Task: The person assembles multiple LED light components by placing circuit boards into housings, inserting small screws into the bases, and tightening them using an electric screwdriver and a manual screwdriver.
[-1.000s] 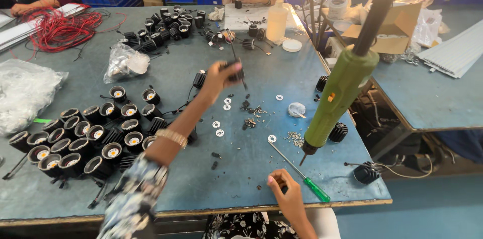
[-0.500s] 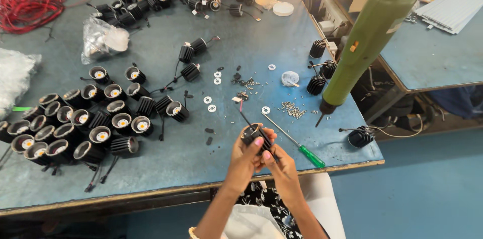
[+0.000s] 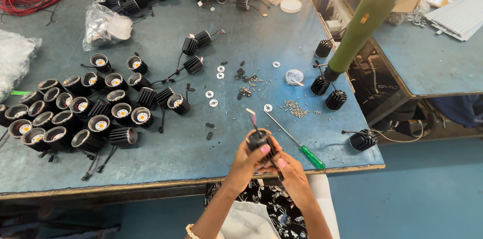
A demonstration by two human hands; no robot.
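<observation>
Surface: blue-grey workbench (image 3: 201,33), worn front edge, I'm viewing it from above.
Held part: small black finned lamp body (image 3: 259,140), hanging just over bench's near edge, red/black leads sticking up from it.
L hand (image 3: 246,157): I'm seeing it wrapping the lamp body from the left, fingers closed on it.
R hand (image 3: 288,168): pinching same body from right/below, closed too.
Nearby: green-handled screwdriver (image 3: 294,141) lying just right of hands; loose screws (image 3: 296,110) and white washers (image 3: 211,98) beyond.
Left side: rows of finished lamps (image 3: 75,113), well apart.
Overhead: green power driver (image 3: 365,23) hanging over bench's right side.
</observation>
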